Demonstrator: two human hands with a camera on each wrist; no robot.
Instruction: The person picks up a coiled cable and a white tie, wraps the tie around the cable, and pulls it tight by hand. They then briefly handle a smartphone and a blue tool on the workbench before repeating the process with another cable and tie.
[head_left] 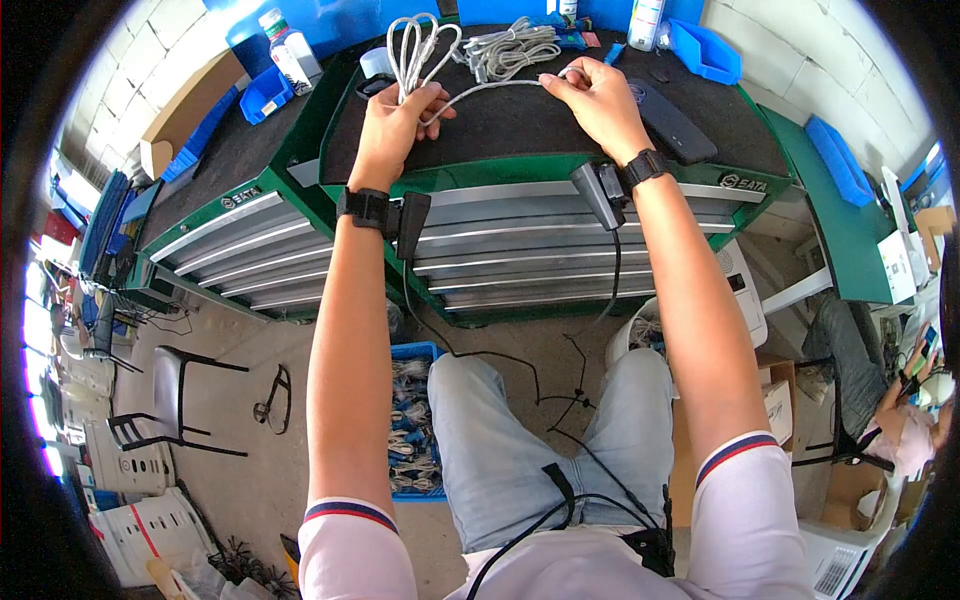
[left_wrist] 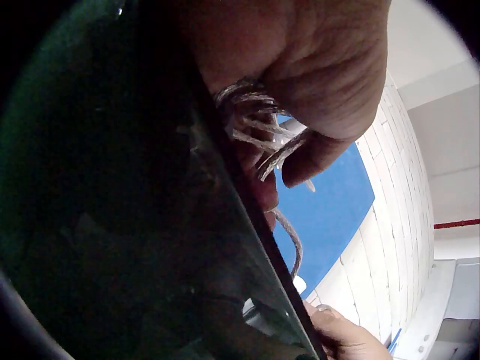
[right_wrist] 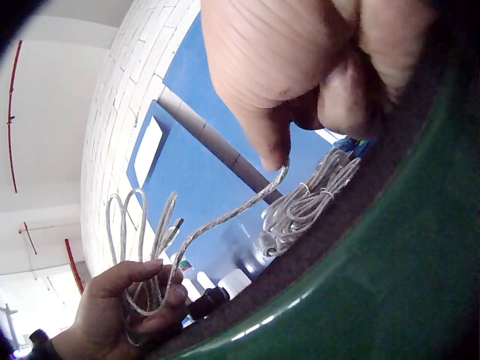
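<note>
A looped light-grey cable [head_left: 408, 62] stands up from the left hand [head_left: 393, 125], whose fingers and thumb grip the base of its loops. One length of the cable runs across to the right hand [head_left: 600, 103], which pinches it between thumb and fingers. Behind that stretch lies a tied bundle of similar cable [head_left: 515, 48] on the dark mat. In the left wrist view the left hand [left_wrist: 322, 75] curls round several strands [left_wrist: 259, 127]. The right wrist view has the right hand [right_wrist: 300, 67] holding the cable [right_wrist: 225, 216], with the loops in the left hand [right_wrist: 112, 304] lower left.
A black phone-like device [head_left: 675, 125] lies right of the hands on the dark worktop [head_left: 480, 135]. Blue bins [head_left: 705, 52] and bottles [head_left: 645, 22] stand at the back. Below are drawers [head_left: 520, 245], a blue crate of bundled cables [head_left: 415, 494] and a white bucket [head_left: 622, 345].
</note>
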